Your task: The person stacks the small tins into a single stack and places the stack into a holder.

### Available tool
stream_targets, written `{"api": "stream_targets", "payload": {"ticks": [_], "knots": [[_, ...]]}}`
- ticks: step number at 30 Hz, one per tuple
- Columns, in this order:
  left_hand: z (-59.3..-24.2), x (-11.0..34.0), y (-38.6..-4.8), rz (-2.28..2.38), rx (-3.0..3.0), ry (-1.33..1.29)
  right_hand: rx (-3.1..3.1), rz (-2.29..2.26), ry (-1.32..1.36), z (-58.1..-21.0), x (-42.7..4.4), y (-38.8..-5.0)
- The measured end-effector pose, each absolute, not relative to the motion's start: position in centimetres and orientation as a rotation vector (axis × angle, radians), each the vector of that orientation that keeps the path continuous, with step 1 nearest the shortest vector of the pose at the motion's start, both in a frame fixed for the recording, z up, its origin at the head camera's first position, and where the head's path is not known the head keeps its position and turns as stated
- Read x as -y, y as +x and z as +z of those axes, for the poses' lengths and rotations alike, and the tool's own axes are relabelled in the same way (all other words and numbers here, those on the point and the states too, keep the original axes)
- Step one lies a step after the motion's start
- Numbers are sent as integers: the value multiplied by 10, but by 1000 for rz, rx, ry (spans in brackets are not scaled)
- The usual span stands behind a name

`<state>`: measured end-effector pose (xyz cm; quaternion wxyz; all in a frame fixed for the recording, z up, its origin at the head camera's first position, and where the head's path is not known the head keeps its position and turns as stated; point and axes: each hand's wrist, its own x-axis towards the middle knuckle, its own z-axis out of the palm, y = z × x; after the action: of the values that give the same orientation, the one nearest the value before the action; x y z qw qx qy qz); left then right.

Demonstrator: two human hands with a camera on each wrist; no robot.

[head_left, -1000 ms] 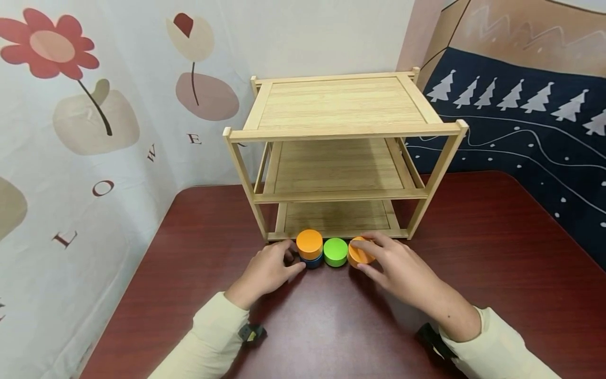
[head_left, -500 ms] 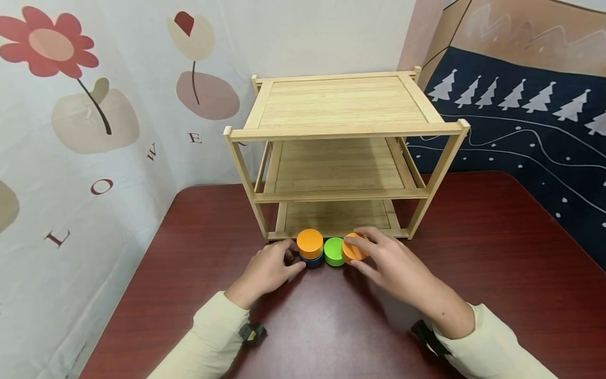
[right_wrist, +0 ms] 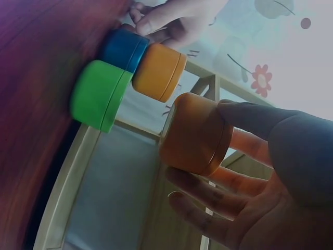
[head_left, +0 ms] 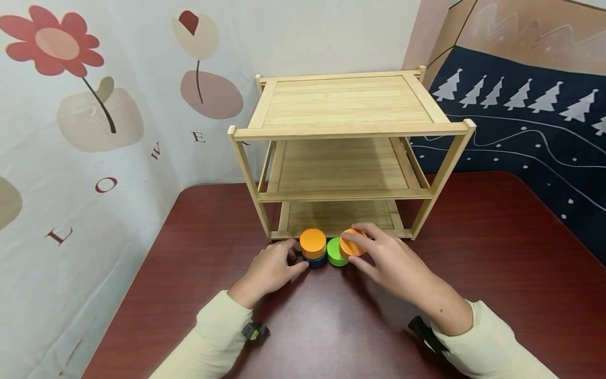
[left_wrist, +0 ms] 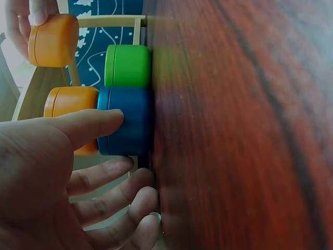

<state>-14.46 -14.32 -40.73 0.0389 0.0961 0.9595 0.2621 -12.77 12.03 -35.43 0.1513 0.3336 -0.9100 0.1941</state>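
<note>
My right hand (head_left: pixel 397 263) holds an orange lidded tin (right_wrist: pixel 195 135) between thumb and fingers. That tin is raised off the table, above and slightly right of a green lidded tin (left_wrist: pixel 128 66), with a gap between them in the left wrist view. A blue tin (left_wrist: pixel 127 122) stands left of the green one, and a second orange tin (head_left: pixel 313 242) sits on top of it. At the stack's left side is my left hand (head_left: pixel 267 268). Its thumb lies against the blue tin, while the other fingers are loosely bent beside it, not wrapped round it.
Directly behind the tins stands a three-tier wooden shelf (head_left: pixel 350 130), its lowest front bar close to them. The dark red table (head_left: pixel 326 326) extends in front and to both sides. A printed cloth (head_left: pixel 156 116) covers the wall behind.
My right hand has lifted the orange tin from the table, right of the green tin, and shifted it left and up over the green one. The left hand stays at the blue tin.
</note>
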Motion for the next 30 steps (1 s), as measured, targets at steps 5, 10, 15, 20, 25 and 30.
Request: {"api": "stream_targets", "payload": {"ticks": [5, 10, 15, 20, 25, 30], "knots": [[-407, 143, -144, 808, -2942, 296, 2588, 565, 973, -353, -118, -129], [-407, 143, -145, 810, -2940, 306, 2578, 575, 969, -353, -117, -130], [-407, 143, -145, 816, -2941, 302, 2569, 585, 979, -354, -114, -131], [-407, 143, -145, 812, -2945, 305, 2573, 594, 982, -353, -114, -131], [-407, 143, -144, 811, -2945, 303, 2577, 591, 986, -354, -113, -131], [-406, 143, -144, 810, -2947, 300, 2578, 584, 982, -353, -113, -131]]}}
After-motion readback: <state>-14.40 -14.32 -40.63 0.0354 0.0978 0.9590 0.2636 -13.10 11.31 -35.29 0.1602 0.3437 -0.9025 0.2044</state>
